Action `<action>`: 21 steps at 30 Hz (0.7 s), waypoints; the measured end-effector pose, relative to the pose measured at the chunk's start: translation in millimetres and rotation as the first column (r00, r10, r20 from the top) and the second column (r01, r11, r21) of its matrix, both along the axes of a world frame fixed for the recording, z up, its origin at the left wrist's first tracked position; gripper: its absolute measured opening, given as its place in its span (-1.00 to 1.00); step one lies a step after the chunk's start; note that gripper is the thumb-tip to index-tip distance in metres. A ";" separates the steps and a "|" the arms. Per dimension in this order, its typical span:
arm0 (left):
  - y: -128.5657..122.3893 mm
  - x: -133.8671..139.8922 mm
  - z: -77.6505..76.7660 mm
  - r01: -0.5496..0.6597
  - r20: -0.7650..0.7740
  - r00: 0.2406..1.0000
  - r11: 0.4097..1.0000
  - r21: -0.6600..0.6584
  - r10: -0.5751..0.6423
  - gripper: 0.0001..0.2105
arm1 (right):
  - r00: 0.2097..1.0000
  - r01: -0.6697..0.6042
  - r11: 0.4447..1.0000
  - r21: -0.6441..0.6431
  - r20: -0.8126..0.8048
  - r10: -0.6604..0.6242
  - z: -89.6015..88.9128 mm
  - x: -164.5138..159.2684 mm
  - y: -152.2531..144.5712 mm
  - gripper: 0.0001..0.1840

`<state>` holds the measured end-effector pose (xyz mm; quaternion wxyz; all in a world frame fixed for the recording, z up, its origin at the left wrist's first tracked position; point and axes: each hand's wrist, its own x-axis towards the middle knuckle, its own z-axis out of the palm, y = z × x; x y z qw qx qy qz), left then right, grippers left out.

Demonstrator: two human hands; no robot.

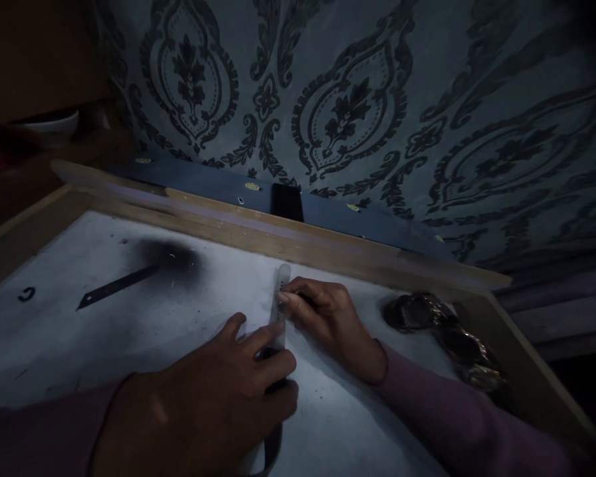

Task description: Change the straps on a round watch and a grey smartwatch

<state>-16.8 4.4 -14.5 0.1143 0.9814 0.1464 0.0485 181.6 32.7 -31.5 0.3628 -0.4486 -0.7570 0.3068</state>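
At the lower centre of the frame the left hand (213, 404) lies flat, fingers spread, pressing a clear ruler (279, 311) down onto the white sheet (79, 331) that covers the surface. The ruler runs up from the bottom edge toward the wooden frame (328, 248). Just right of its upper end, the right hand (332, 318) has its grip pinched together on a thin dark pen (302, 296), its tip against the ruler's edge. A dark pointed strip (116, 286) lies at left, shiny round objects (447, 334) at right.
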 end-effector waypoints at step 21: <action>-8.5 -10.5 21.2 -0.054 0.020 0.998 0.994 -0.098 0.056 -0.74 | 0.988 -0.005 0.990 0.138 0.153 -0.016 2.5 -11.0 -3.9 -0.73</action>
